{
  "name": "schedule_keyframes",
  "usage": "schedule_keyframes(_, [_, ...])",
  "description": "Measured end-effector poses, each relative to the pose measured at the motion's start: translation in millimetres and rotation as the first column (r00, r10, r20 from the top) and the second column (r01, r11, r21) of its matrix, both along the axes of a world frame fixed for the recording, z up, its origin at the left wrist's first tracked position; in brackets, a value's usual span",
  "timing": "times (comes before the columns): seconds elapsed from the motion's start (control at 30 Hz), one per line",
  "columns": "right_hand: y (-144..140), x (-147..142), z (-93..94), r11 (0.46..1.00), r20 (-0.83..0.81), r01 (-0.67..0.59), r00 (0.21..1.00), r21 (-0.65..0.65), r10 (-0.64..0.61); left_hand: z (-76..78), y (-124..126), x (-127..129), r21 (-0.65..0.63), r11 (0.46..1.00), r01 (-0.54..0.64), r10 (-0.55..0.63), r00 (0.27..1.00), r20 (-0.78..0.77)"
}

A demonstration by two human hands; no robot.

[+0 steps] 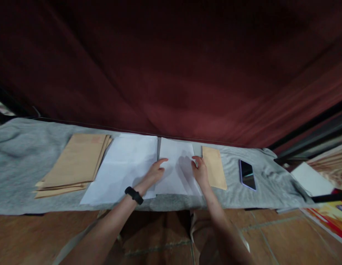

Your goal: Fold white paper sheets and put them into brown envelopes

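Note:
A single white sheet of paper [175, 176] lies flat in front of me, with shadows of my hands across it. At its left edge is my left hand [156, 172], index finger and thumb apart, a black band on the wrist. My right hand [201, 172] is over the sheet's right edge with fingers curved inward and a gap at the fingertips; nothing shows in it. Left of the sheet lies a stack of white paper [126, 158], partly under my left hand. A brown envelope [215, 169] lies just beyond my right hand.
Several brown envelopes [74, 158] are piled at the left on the grey cloth [18, 158]. A phone [247, 175] lies at the right. A dark red curtain [171, 73] hangs behind the cloth-covered surface. Tiled floor [292, 235] is below.

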State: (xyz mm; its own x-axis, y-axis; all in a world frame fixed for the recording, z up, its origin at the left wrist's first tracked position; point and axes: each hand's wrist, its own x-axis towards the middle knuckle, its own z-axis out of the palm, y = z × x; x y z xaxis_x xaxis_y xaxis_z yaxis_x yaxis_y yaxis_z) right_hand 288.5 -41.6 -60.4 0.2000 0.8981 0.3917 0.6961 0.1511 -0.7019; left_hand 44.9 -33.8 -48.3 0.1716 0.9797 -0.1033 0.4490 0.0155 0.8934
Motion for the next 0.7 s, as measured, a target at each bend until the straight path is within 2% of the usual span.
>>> schedule_keyframes(0.13, [-11, -26, -5.9, 0.987, 0.1, -0.162, 0.982, -0.021, 0.163, -4.0, 1, -2, -0.008, 0.999, 0.034, -0.034, 0.995, -0.092])
schedule_keyframes(0.23, [-21, -45, -11.0, 0.965, 0.221, -0.256, 0.94, -0.052, 0.261, 3.2, -3, -2, 0.023, 0.998, 0.064, -0.058, 0.976, -0.21])
schedule_keyframes(0.3, [-27, -55, -14.3, 0.956, 0.328, -0.274, 0.898, -0.103, 0.293, 10.8, -8, -2, 0.044, 0.997, 0.059, -0.041, 0.939, -0.34])
schedule_keyframes(0.37, [-32, -62, -17.1, 0.955, 0.414, -0.254, 0.861, -0.155, 0.296, 19.2, -15, 0, 0.058, 0.998, 0.036, -0.001, 0.857, -0.515])
schedule_keyframes(0.43, [-36, -66, -18.6, 0.956, 0.463, -0.225, 0.839, -0.186, 0.287, 27.1, -26, 3, 0.101, 0.995, 0.016, 0.056, 0.74, -0.67])
schedule_keyframes(0.5, [-39, -68, -18.3, 0.957, 0.48, -0.21, 0.831, -0.199, 0.282, 32.4, -36, 8, 0.185, 0.982, 0.035, 0.117, 0.656, -0.746])
schedule_keyframes(0.53, [-39, -68, -17.4, 0.957, 0.48, -0.207, 0.831, -0.202, 0.281, 33.3, -40, 12, 0.233, 0.97, 0.063, 0.141, 0.637, -0.758])
schedule_keyframes(0.6, [-38, -69, -14.2, 0.955, 0.467, -0.21, 0.837, -0.208, 0.285, 30.4, -43, 21, 0.325, 0.933, 0.157, 0.155, 0.639, -0.753])
schedule_keyframes(0.7, [-30, -65, -8.2, 0.952, 0.408, -0.223, 0.865, -0.208, 0.292, 14.3, -37, 35, 0.439, 0.843, 0.311, 0.111, 0.697, -0.708])
